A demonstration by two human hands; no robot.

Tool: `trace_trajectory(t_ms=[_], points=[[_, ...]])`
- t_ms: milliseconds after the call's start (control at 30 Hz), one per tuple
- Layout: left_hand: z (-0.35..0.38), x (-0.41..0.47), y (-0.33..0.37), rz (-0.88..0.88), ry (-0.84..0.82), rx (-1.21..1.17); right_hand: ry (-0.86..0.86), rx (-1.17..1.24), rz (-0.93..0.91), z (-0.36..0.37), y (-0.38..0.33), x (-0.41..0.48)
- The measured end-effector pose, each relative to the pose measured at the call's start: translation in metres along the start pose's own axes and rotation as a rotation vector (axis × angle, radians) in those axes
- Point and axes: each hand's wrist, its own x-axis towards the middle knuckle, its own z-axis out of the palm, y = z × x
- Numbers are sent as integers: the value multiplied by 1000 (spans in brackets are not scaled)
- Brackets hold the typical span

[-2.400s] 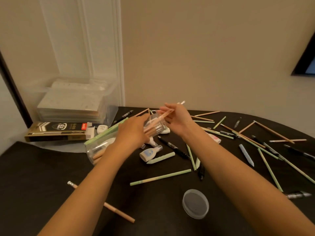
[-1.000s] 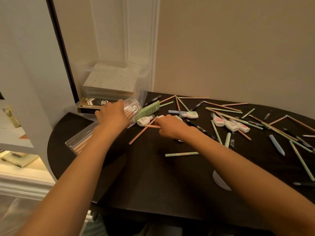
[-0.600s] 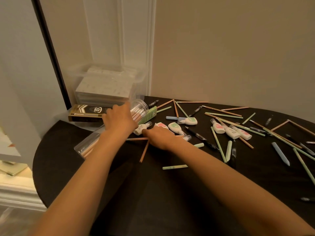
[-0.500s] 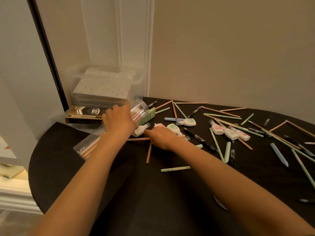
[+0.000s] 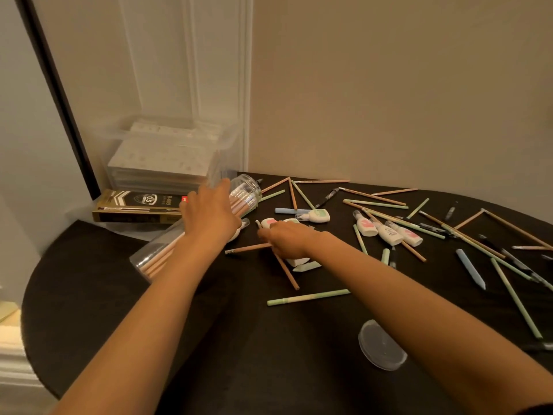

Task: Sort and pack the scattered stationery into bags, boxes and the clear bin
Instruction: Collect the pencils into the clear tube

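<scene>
View from my head camera, looking down at a dark desk (image 5: 89, 280) strewn with stationery.

My left hand (image 5: 209, 218) lies over a clear jar (image 5: 247, 194), its fingers (image 5: 223, 188) curved round the wall to hold it. The jar is already part full of pencils. A couple of seconds ago both hands held it in the air while the right fed pencils in. Now it is down at the left of the desk, its base towards me and its open mouth pointing away, just beside a black and gold box (image 5: 137, 205) and near the clear bin (image 5: 170, 151).

My right hand (image 5: 288, 239) has dropped to the desk beside the jar. Its fingers (image 5: 264, 233) are curled down and pinch two wooden pencils (image 5: 248, 248). One points left towards the jar. The other sticks out towards me and has swung round in the last half second, so I judge the hand is gathering them into one bundle.

That suggests another load for the jar is starting. Much is still loose: more wooden pencils, green pencils (image 5: 308, 296), pens and correction tape (image 5: 386, 232) are scattered to the right. The jar's lid (image 5: 381, 345) lies flat near my right forearm, so the jar is not yet closed.
</scene>
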Motion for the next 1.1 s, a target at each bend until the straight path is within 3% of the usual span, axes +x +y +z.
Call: trace_trajectory(t_ms=[300,433,533,700,867,1100], points=[[1,-2,5,24,9,-14,170,338,425,13,-11,16],[-3,-2,5,24,29,-10,190,259,474,15,-9,19],[-4,-1,6,22,34,-10,127,356,522,6,-5,18],[2,-1,8,37,40,-6,62,1041,654,-12,9,4],[13,2,13,87,15,19,130,1667,504,-26,36,-31],[26,-4,37,272,-53,49,756,2371,377,-39,68,-58]])
